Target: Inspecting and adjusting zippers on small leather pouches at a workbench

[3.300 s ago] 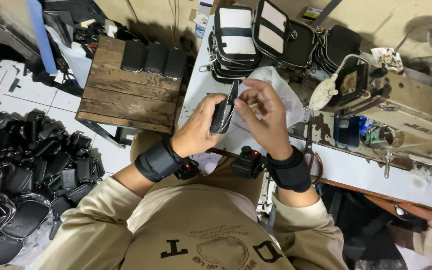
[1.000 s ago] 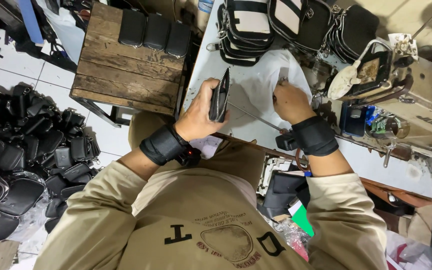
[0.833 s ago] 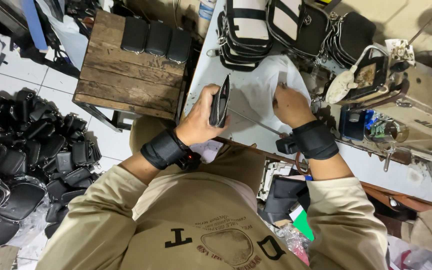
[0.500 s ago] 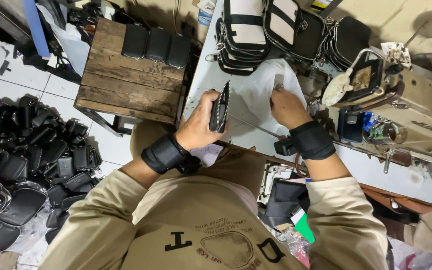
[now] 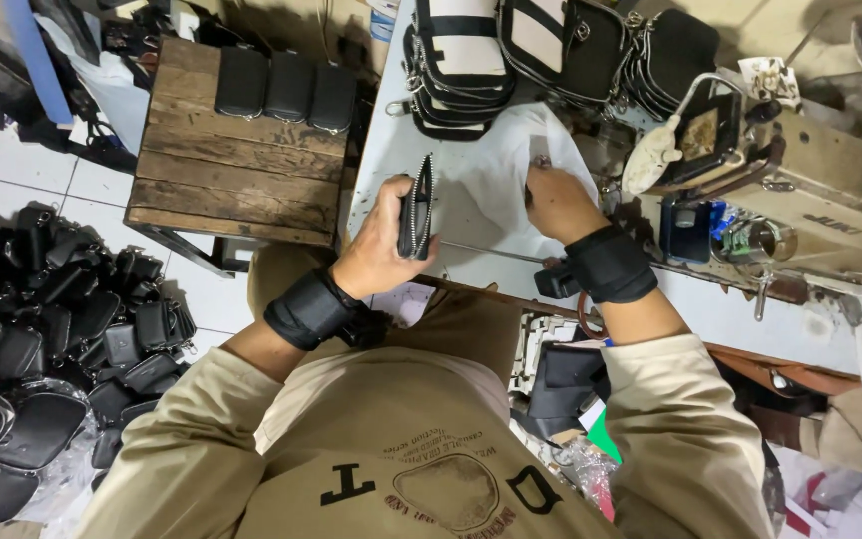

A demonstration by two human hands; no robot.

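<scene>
Two hands work above a pale desk (image 5: pixel 391 150). The left hand (image 5: pixel 376 250) has its fingers closed around a slim black zippered pouch (image 5: pixel 416 208), held edge-on above the desk's near left part; its long axis runs almost straight away from the person, top end pointing toward the far edge, with the zipper teeth along the edge that faces up. The right hand (image 5: pixel 556 200) rests knuckles up on a white plastic sheet (image 5: pixel 496 170) spread on the desk, fingers curled down onto it; whether they pinch anything I cannot tell. Both wrists wear black wraps. At the desk's far edge lies a stack of black-and-cream bags (image 5: pixel 471 55). A sewing machine (image 5: pixel 810 200) stands to the right. Left of the desk, a wooden stool (image 5: pixel 236 175) carries three black pouches (image 5: pixel 286 92), and a heap of black bags (image 5: pixel 42 339) covers the floor.
</scene>
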